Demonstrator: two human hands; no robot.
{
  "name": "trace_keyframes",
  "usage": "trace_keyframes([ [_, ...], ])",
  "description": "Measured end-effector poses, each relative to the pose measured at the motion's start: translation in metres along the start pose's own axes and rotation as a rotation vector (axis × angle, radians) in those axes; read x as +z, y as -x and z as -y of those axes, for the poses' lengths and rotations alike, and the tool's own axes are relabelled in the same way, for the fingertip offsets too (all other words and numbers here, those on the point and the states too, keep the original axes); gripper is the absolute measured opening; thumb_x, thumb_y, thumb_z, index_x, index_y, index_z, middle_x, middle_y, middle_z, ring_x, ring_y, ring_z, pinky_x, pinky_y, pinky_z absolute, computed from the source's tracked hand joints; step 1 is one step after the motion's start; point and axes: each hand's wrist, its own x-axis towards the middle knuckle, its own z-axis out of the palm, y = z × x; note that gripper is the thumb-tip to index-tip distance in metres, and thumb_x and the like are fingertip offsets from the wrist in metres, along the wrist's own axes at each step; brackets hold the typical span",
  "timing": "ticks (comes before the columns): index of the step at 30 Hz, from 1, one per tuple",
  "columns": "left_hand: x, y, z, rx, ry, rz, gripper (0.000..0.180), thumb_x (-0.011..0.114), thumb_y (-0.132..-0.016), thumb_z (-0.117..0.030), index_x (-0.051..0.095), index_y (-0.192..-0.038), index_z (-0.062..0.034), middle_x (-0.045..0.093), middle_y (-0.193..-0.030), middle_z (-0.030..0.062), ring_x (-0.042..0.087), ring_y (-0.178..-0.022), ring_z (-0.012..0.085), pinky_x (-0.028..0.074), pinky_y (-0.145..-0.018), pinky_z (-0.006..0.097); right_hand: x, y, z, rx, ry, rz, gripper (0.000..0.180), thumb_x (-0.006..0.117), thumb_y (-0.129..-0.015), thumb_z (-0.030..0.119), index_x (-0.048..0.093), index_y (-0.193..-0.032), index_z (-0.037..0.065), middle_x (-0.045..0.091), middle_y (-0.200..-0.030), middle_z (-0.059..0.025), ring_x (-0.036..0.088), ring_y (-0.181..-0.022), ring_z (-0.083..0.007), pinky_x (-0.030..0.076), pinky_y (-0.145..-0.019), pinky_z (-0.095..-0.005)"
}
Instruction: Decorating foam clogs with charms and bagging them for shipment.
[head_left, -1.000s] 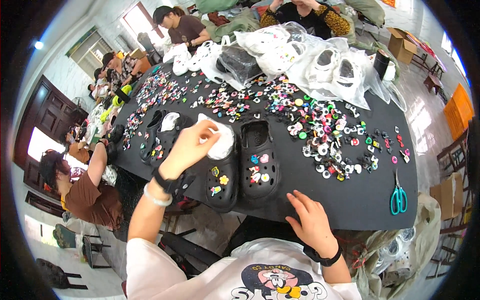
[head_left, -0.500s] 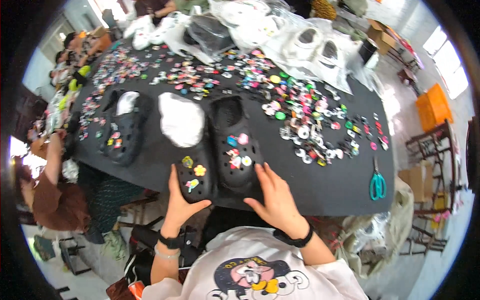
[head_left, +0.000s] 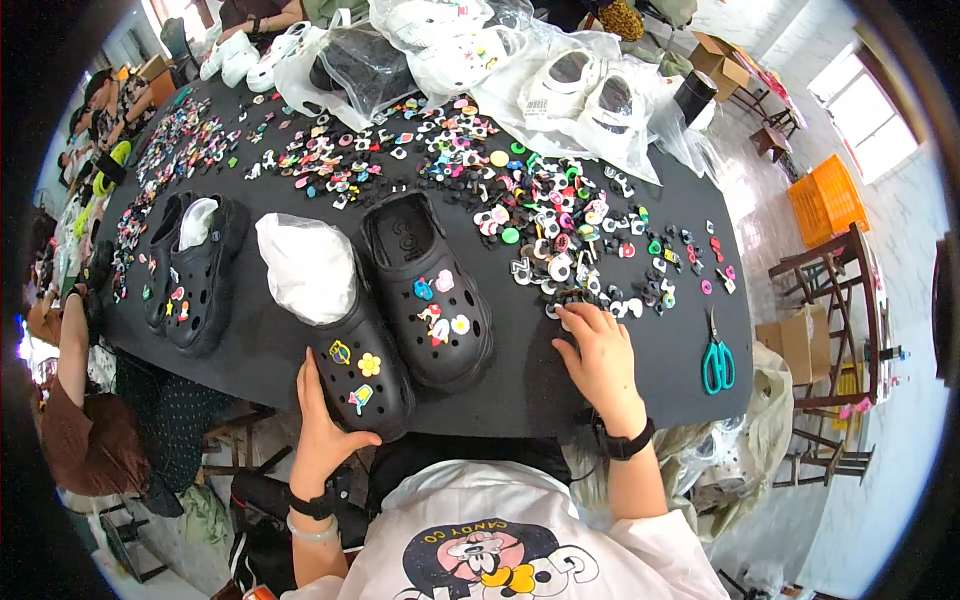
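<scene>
Two black clogs stand side by side on the black table. My left hand (head_left: 322, 430) lies against the toe of the left clog (head_left: 375, 400), fingers stretched along its side and thumb spread at the front; it is open. That clog bears several charms, among them a yellow flower (head_left: 370, 364), and white wrapping (head_left: 308, 268) fills its opening. The right clog (head_left: 445, 340) has several charms, including a white flower (head_left: 460, 325). My right hand (head_left: 600, 355) is open, thumb apart, with its fingertips at the near edge of a loose charm pile (head_left: 560, 230).
Another pair of black clogs (head_left: 195, 290) stands at the left. Teal-handled scissors (head_left: 717, 365) lie at the right. White clogs in plastic bags (head_left: 560, 95) line the far side, with more charms (head_left: 320, 165) spread before them. At the left edge is another person's arm (head_left: 75, 340).
My right hand has left the right clog and moved right to the charms. My left hand stays at the left clog. The view has shifted, so the table sits further left.
</scene>
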Motion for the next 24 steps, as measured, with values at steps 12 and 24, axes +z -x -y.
trace_keyframes([
  [12, 0.004, -0.016, 0.024, 0.051, 0.293, -0.036, 0.148, 0.083, -0.044, -0.07, 0.011, -0.152, 0.0001, 0.024, -0.152, 0.0211, 0.025, -0.141, 0.034, 0.023, -0.115, 0.043, -0.044, -0.051, -0.019, -0.061, -0.088, 0.013, 0.029, 0.071, -0.078, 0.011, 0.067, -0.106, 0.012, 0.063, -0.099, -0.0069, 0.062, -0.095, -0.0297, 0.051, -0.081, -0.0399],
  [24, 0.006, -0.019, 0.014, 0.076, 0.223, -0.119, 0.095, 0.042, -0.09, -0.069, 0.022, -0.15, 0.0015, 0.03, -0.15, 0.0238, 0.031, -0.139, 0.0356, 0.023, -0.114, 0.043, 0.005, -0.103, -0.033, -0.055, -0.004, 0.195, 0.025, 0.071, -0.079, 0.02, 0.065, -0.103, 0.017, 0.061, -0.099, -0.0071, 0.064, -0.094, -0.0296, 0.053, -0.077, -0.0411],
])
